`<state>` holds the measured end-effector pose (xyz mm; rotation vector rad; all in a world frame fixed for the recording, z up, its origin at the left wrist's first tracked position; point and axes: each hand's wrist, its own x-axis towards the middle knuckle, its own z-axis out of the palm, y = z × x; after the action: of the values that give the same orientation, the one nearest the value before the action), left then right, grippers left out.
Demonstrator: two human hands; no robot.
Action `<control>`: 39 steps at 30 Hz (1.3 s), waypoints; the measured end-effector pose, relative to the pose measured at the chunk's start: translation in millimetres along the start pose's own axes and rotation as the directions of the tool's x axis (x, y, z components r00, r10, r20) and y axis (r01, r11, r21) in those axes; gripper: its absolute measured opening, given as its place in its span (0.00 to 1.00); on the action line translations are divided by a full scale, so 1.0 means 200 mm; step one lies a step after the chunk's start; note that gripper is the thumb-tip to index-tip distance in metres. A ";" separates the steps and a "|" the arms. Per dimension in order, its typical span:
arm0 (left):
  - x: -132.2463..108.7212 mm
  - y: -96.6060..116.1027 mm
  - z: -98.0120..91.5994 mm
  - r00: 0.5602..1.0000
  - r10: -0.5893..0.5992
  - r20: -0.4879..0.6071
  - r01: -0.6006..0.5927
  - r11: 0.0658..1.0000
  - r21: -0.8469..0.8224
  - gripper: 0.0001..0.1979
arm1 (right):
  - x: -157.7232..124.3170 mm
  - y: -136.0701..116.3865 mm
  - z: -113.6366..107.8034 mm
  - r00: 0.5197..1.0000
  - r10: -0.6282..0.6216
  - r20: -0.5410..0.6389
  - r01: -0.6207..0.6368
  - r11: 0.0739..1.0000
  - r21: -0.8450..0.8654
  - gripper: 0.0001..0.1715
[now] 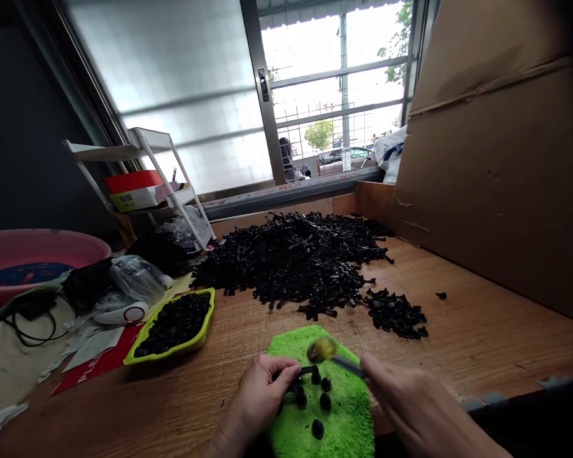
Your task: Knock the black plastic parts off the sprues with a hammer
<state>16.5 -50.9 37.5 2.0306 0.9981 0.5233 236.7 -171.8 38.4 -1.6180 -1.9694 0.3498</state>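
My left hand (262, 395) pinches a small black plastic piece (309, 369) over a bright green fuzzy pad (346, 416). Its thumb and forefinger are closed on the piece. In my right hand (401, 394) is a small hammer (325, 350) with a yellowish head and a grey handle, slightly blurred. The hammer's head hangs just above the pad, close to the pinched piece. Several round black caps (325, 401) lie on the pad beside my left fingers, one of them (318, 429) nearer the front.
A large heap of black plastic parts (291, 254) covers the back of the wooden table (463, 331). Right of it sits a small pile (395, 313). At left stands a yellow tray (205, 327) of black pieces. A cardboard sheet (501, 184) walls the right side.
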 end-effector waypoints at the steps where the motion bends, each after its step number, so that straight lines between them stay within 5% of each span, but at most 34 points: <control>1: 0.00 0.00 0.00 1.000 -0.004 0.004 0.004 1.000 -0.004 0.19 | 0.01 0.00 0.00 0.999 -0.006 0.038 0.007 0.999 -0.046 0.10; 16: 0.02 0.00 0.01 0.998 -0.050 0.024 0.049 0.998 0.050 0.20 | 0.03 0.01 0.06 1.000 0.012 -0.003 -0.012 0.999 -0.042 0.13; 20: 0.00 0.01 -0.01 0.980 -0.174 -0.095 0.133 0.932 -0.337 0.17 | 0.01 0.04 0.00 0.993 0.073 -0.094 -0.066 0.995 0.076 0.17; 24: -0.03 0.06 -0.04 0.964 -0.263 0.023 0.178 0.583 -0.793 0.17 | -0.03 0.12 -0.05 0.965 0.145 -0.220 -0.110 0.980 0.165 0.24; 26: -0.03 0.08 -0.05 0.966 -0.253 0.058 0.192 0.547 -0.815 0.16 | -0.06 0.16 -0.05 0.958 0.145 -0.248 -0.098 0.977 0.191 0.26; 31: 0.04 0.07 -0.02 0.964 -0.263 0.047 0.216 0.664 -0.716 0.11 | -0.09 0.21 0.01 0.960 0.148 -0.238 -0.093 0.969 0.228 0.25; 39: 0.13 0.12 0.06 0.933 -0.357 0.049 0.262 0.579 -0.772 0.15 | -0.09 0.25 0.06 0.971 0.155 -0.181 -0.109 0.965 0.240 0.25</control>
<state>50.6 -45.5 49.1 1.0263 0.9425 0.7240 272.9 -175.0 -1.5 -1.5741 -1.6138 0.4324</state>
